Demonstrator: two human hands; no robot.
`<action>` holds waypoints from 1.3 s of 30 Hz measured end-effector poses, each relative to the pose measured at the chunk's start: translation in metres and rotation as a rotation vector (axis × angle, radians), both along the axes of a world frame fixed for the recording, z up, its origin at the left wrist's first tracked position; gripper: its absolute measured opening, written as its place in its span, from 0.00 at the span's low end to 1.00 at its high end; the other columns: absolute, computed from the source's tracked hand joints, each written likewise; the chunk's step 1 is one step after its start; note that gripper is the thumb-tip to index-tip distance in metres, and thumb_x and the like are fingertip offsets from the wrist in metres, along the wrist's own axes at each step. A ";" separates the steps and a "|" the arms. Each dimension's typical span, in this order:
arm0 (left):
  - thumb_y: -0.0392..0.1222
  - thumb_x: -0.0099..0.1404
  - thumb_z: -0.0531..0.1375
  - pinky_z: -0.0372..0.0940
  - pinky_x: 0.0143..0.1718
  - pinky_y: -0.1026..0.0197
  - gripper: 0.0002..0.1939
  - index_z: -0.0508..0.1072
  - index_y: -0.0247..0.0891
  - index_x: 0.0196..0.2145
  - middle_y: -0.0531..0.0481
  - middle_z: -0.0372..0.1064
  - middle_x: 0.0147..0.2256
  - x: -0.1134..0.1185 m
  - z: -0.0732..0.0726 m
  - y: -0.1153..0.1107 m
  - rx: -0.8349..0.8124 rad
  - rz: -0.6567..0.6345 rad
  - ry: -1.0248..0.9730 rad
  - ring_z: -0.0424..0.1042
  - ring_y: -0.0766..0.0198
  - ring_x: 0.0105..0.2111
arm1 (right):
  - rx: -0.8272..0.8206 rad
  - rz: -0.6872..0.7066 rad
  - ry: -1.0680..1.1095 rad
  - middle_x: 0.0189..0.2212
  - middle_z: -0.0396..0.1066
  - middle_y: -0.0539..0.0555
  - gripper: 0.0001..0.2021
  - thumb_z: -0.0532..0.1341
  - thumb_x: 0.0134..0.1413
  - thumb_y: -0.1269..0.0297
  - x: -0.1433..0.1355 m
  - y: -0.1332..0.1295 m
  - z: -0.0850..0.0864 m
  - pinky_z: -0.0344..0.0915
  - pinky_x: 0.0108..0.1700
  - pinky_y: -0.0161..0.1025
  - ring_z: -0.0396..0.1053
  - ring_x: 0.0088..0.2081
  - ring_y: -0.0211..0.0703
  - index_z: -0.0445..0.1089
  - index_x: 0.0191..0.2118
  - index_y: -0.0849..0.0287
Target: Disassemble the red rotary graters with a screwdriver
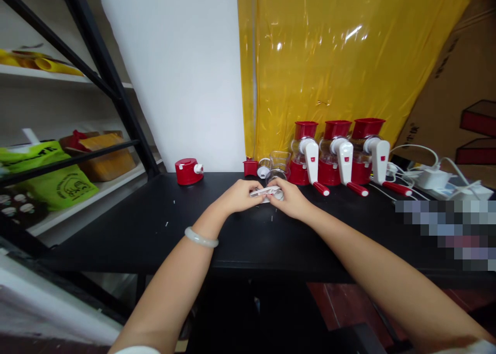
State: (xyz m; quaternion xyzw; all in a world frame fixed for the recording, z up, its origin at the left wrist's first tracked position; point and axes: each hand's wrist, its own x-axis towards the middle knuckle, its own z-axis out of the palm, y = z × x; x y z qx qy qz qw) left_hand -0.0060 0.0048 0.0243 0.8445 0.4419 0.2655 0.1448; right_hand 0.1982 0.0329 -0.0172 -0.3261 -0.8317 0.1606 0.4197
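Left hand [243, 195]: You are grasping the left end of the white part [267, 191] between thumb and fingers; a pale bangle [201, 238] is encircling your wrist.
Right hand [290, 196]: You are grasping the right end of the same part, with the thumb near side and the fingers curling behind.
White part: It is sitting between your two hands, near the back of the black table [240, 240]; your fingers are covering much of it, so its full shape is not showing.
Clear housing [280, 160]: It is standing just behind your right hand, which is partly hiding it.
Small red hopper [250, 166]: It is resting behind your left hand, beside a white-rimmed drum [264, 169].
Red base [188, 172]: It is standing apart, to the left, its white knob [199, 168] facing right.
Grinders [336, 155]: Three are standing upright in a row to the right, their white cranks [344, 163] pointing down toward red handles [357, 189].
Chargers [433, 179]: They are lying among white cables at the far right.
Green bag [73, 181]: It is occupying the shelf on the left.
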 end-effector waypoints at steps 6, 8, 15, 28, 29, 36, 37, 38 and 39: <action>0.45 0.61 0.61 0.60 0.30 0.66 0.13 0.78 0.35 0.40 0.49 0.77 0.32 0.001 0.000 -0.003 0.013 -0.035 0.046 0.72 0.64 0.29 | -0.076 -0.003 0.017 0.32 0.73 0.51 0.11 0.64 0.48 0.61 0.000 -0.002 -0.001 0.63 0.34 0.37 0.69 0.31 0.41 0.67 0.38 0.57; 0.44 0.60 0.62 0.62 0.32 0.65 0.14 0.78 0.35 0.42 0.48 0.78 0.34 0.002 0.000 -0.003 0.005 -0.047 0.038 0.73 0.63 0.30 | -0.074 -0.016 0.017 0.31 0.73 0.51 0.11 0.65 0.47 0.61 0.000 -0.002 -0.001 0.62 0.34 0.36 0.69 0.30 0.41 0.66 0.37 0.57; 0.42 0.57 0.63 0.63 0.33 0.65 0.17 0.79 0.35 0.44 0.47 0.79 0.34 0.004 0.000 -0.005 -0.017 -0.078 0.028 0.74 0.63 0.31 | -0.079 -0.027 0.003 0.29 0.72 0.49 0.12 0.65 0.45 0.61 0.000 0.000 -0.002 0.61 0.33 0.36 0.68 0.30 0.40 0.63 0.34 0.56; 0.44 0.58 0.64 0.61 0.29 0.66 0.17 0.80 0.34 0.43 0.49 0.78 0.30 0.004 0.001 -0.007 -0.071 -0.066 0.038 0.71 0.65 0.27 | -0.087 -0.017 -0.003 0.27 0.70 0.48 0.11 0.65 0.47 0.61 -0.001 -0.002 -0.002 0.59 0.31 0.36 0.66 0.28 0.40 0.61 0.33 0.55; 0.44 0.58 0.63 0.61 0.29 0.66 0.17 0.80 0.34 0.43 0.48 0.78 0.30 0.004 0.001 -0.007 -0.072 -0.067 0.043 0.71 0.65 0.27 | -0.095 -0.006 -0.004 0.27 0.70 0.48 0.11 0.64 0.46 0.62 -0.001 -0.002 -0.002 0.60 0.31 0.36 0.66 0.28 0.40 0.62 0.33 0.55; 0.44 0.57 0.64 0.61 0.32 0.65 0.17 0.80 0.34 0.43 0.47 0.79 0.33 0.004 0.001 -0.006 -0.080 -0.078 0.078 0.74 0.62 0.31 | -0.075 0.071 -0.011 0.31 0.71 0.49 0.09 0.61 0.47 0.68 -0.001 -0.002 -0.004 0.64 0.37 0.38 0.70 0.33 0.41 0.62 0.36 0.55; 0.44 0.57 0.64 0.61 0.32 0.65 0.17 0.80 0.34 0.43 0.47 0.79 0.34 0.004 0.000 -0.006 -0.079 -0.077 0.081 0.74 0.62 0.31 | -0.070 0.073 -0.013 0.31 0.71 0.49 0.09 0.61 0.47 0.68 -0.001 -0.003 -0.004 0.64 0.37 0.39 0.70 0.33 0.41 0.63 0.36 0.55; 0.44 0.57 0.64 0.61 0.32 0.65 0.17 0.80 0.34 0.43 0.47 0.79 0.33 0.004 0.000 -0.006 -0.079 -0.074 0.083 0.74 0.62 0.31 | -0.070 0.078 -0.015 0.31 0.71 0.49 0.09 0.61 0.47 0.68 -0.001 -0.003 -0.004 0.64 0.37 0.39 0.70 0.33 0.41 0.63 0.36 0.55; 0.44 0.57 0.64 0.61 0.32 0.65 0.17 0.80 0.34 0.43 0.47 0.79 0.33 0.004 0.000 -0.006 -0.081 -0.074 0.084 0.74 0.62 0.30 | -0.073 0.084 -0.017 0.31 0.71 0.49 0.09 0.61 0.48 0.68 -0.001 -0.002 -0.004 0.64 0.38 0.39 0.71 0.33 0.41 0.63 0.36 0.55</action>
